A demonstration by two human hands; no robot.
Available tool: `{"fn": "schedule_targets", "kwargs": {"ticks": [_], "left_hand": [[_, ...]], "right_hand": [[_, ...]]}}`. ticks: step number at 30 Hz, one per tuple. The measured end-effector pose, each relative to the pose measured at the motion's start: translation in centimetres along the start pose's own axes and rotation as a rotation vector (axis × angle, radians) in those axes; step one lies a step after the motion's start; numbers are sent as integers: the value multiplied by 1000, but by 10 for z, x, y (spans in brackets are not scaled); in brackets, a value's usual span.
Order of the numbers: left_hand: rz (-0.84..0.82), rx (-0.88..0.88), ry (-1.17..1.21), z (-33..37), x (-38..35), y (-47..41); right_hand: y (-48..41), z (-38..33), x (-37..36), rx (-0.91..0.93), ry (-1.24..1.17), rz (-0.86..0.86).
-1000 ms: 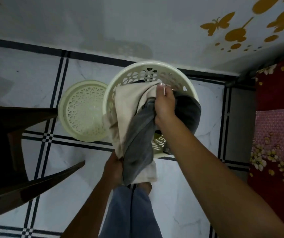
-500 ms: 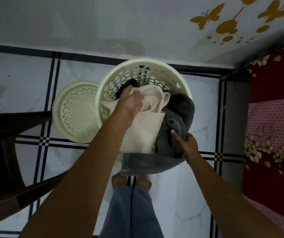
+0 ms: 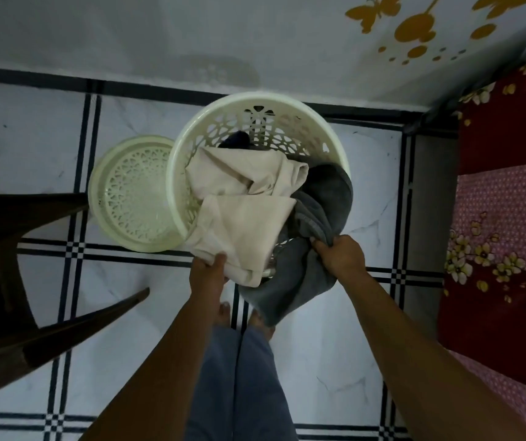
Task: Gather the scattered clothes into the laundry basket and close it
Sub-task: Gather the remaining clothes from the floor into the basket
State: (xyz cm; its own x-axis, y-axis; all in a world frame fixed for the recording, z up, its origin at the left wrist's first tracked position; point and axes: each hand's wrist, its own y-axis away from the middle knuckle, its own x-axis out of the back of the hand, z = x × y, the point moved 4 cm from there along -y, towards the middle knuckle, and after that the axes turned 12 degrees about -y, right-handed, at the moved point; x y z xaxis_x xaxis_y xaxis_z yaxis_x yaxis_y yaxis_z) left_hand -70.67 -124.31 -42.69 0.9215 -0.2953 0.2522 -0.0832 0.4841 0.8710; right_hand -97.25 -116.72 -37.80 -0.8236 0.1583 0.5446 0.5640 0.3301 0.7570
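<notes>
A round cream laundry basket (image 3: 255,105) with a perforated wall stands on the tiled floor near the wall. A beige garment (image 3: 249,198) lies across its top and hangs over the near rim. My left hand (image 3: 207,272) grips that hanging beige edge. A grey garment (image 3: 322,205) drapes over the right and near rim; my right hand (image 3: 341,256) is closed on it. Something dark (image 3: 234,140) shows deeper inside the basket. The basket's cream lid (image 3: 134,192) lies on the floor to the left, touching the basket.
A dark wooden chair (image 3: 16,281) stands at the left. A bed with red floral covers (image 3: 506,218) fills the right side. My legs in blue trousers (image 3: 239,377) and bare feet are just in front of the basket.
My left hand has come back from the basket's far side to the near rim and taken the beige garment's hanging edge. My right hand has gathered more of the grey garment.
</notes>
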Motion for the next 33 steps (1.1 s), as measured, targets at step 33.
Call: {"fn": "schedule_targets", "kwargs": {"ticks": [33], "left_hand": [[-381, -548, -1955, -23, 4, -38]], "right_hand": [[-10, 15, -140, 320, 656, -544]]}}
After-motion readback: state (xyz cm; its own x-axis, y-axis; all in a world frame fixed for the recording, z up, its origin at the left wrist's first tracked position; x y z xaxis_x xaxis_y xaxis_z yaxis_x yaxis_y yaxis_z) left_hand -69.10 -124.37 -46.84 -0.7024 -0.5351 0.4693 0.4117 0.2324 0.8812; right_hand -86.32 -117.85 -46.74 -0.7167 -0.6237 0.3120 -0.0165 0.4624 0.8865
